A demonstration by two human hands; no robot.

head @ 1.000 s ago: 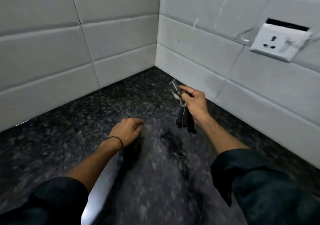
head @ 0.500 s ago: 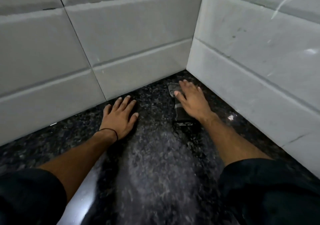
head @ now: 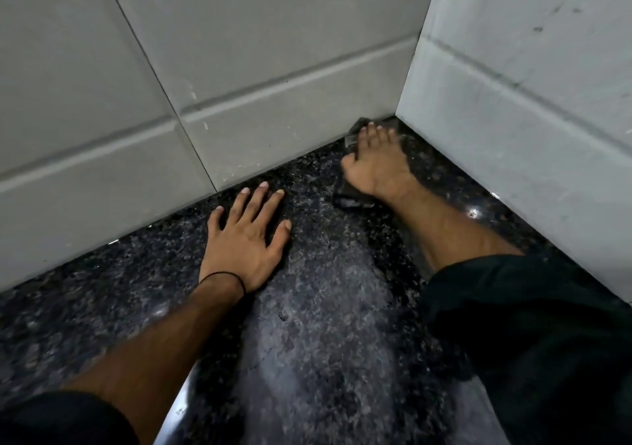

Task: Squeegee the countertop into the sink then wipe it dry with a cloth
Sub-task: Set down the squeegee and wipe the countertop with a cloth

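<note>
The dark speckled granite countertop (head: 325, 325) fills the lower view and meets white tiled walls at a corner. A dark grey cloth (head: 347, 195) lies flat on the counter, pushed into that corner. My right hand (head: 378, 162) presses palm-down on the cloth, fingers reaching the corner, so most of the cloth is hidden beneath it. My left hand (head: 248, 239) rests flat on the bare counter to the left, fingers spread, holding nothing; a thin black band circles its wrist. No squeegee or sink is in view.
The back tiled wall (head: 239, 85) and the right tiled wall (head: 530, 119) close off the counter on two sides. Small wet glints (head: 473, 212) shine on the stone near the right wall. Dark sleeves cover both forearms at the bottom.
My right hand went from holding the cloth hanging in the air to pressing it flat, then slid it further into the corner. My left hand opened flat on the counter. The view moved closer.
</note>
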